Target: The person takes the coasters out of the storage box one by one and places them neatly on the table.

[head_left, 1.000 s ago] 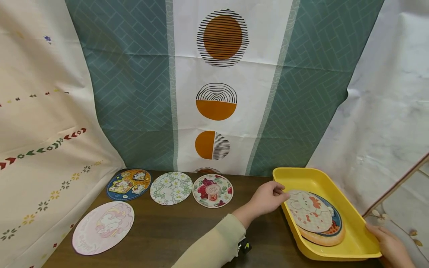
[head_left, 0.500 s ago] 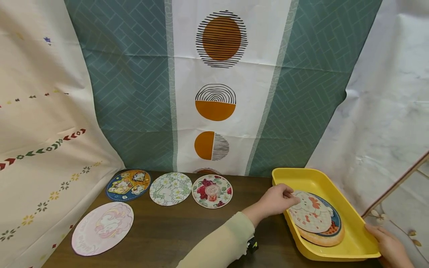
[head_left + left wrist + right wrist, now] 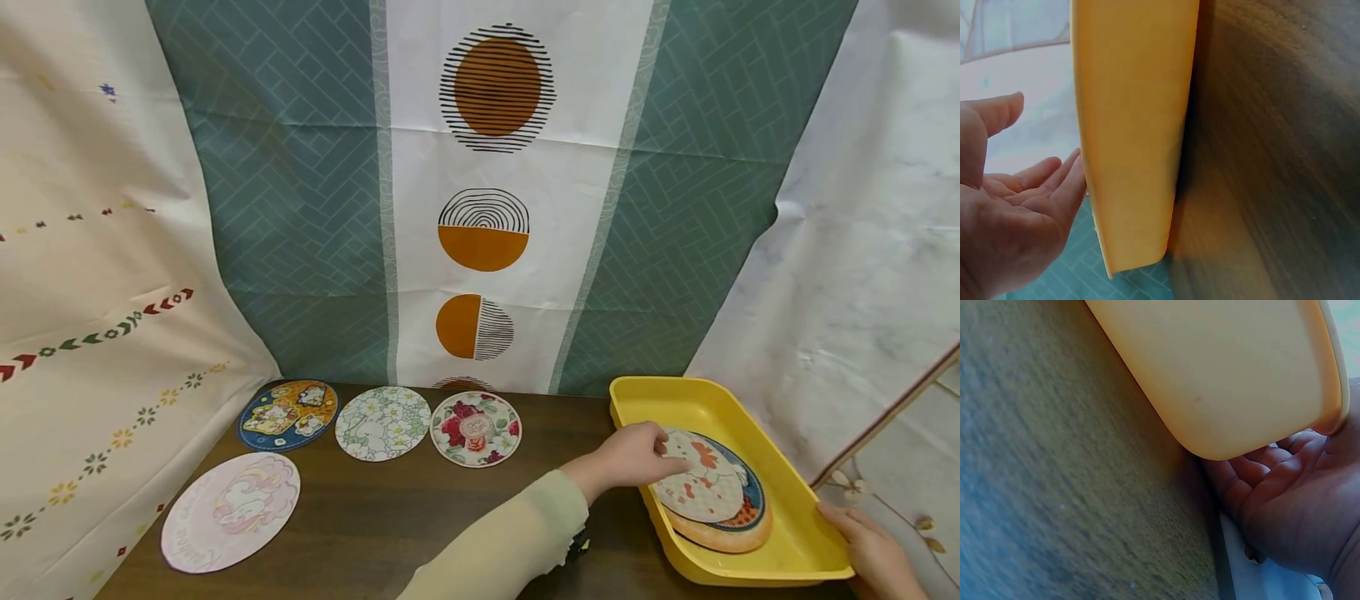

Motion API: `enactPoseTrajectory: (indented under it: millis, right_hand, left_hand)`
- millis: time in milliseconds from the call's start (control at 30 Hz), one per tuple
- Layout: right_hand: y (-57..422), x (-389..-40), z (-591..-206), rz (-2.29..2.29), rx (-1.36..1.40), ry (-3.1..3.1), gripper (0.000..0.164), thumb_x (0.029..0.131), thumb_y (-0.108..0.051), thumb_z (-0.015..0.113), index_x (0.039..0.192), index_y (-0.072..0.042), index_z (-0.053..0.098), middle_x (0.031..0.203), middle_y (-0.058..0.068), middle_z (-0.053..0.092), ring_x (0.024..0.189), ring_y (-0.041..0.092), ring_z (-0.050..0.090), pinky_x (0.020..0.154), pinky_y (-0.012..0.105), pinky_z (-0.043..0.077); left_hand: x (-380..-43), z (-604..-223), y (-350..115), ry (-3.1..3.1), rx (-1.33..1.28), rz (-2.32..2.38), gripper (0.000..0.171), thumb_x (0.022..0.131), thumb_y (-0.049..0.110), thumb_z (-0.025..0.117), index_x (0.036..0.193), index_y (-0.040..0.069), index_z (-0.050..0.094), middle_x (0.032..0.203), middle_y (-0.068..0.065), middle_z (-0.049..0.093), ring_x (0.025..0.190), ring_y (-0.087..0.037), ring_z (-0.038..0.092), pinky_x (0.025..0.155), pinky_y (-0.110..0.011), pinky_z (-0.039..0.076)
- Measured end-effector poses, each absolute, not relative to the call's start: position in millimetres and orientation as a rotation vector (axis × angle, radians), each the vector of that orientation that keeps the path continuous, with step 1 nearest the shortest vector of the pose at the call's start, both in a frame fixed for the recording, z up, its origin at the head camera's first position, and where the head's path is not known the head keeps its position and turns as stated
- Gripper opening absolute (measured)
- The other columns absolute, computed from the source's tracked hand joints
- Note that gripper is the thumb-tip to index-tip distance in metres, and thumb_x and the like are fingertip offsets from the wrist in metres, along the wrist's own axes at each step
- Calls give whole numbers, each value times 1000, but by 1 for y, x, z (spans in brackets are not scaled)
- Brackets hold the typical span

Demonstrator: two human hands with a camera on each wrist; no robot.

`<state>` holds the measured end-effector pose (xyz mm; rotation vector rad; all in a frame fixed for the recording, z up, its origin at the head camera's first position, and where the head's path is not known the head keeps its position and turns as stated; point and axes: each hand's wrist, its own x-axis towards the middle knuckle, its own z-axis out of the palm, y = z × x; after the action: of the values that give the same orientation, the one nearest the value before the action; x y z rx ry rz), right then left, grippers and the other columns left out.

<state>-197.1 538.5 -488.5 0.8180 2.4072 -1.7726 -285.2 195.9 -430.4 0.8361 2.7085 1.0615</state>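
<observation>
A yellow tray (image 3: 798, 533) stands at the right of the table with a small stack of round coasters in it. On top lies a pale coaster (image 3: 705, 492) with a white animal and red bow. Below it show a blue-edged coaster (image 3: 756, 500) and an orange-rimmed one (image 3: 723, 540). My left hand (image 3: 633, 457) reaches over the tray's left rim, fingertips over the pale coaster. In the left wrist view its thumb stands apart from the loosely bent fingers, beside the tray wall (image 3: 1135, 137). My right hand (image 3: 1291, 500) grips the tray's near right corner.
Left on the dark wooden table (image 3: 360, 525) are a pink unicorn coaster (image 3: 230, 511) and a blue-orange one (image 3: 288, 415). A green-white floral coaster (image 3: 383, 423) and a rose-patterned one (image 3: 476, 428) lie along the back. Patterned cloth (image 3: 697, 208) hangs behind.
My left hand has moved right and slightly nearer, from the tray's left rim to over the pale coaster. The right hand, the tray and the coasters have stayed in place.
</observation>
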Motion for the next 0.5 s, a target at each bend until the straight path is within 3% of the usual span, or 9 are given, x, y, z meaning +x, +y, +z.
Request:
enactPoseTrajectory:
  millis: [367,500]
  right_hand:
    - [539,-196,-485,-1781,725,2409,67,109,-44,34,132,19,35,88,4,60,76,22,64,69,39,58]
    - [539,-195,-484,-1787,723,2398,65,110,-43,35,130,18,35,89,5,60,76,23,64,69,39,58]
  left_hand:
    - [-287,-434,221,2792,933,698,45,94,57,65,122,22,68,99,15,64,81,-2,54,76,-16,47]
    - [-286,-439,231,2881,921,541,36,94,57,67,110,25,73,96,15,64,83,-3,52,77,-19,48]
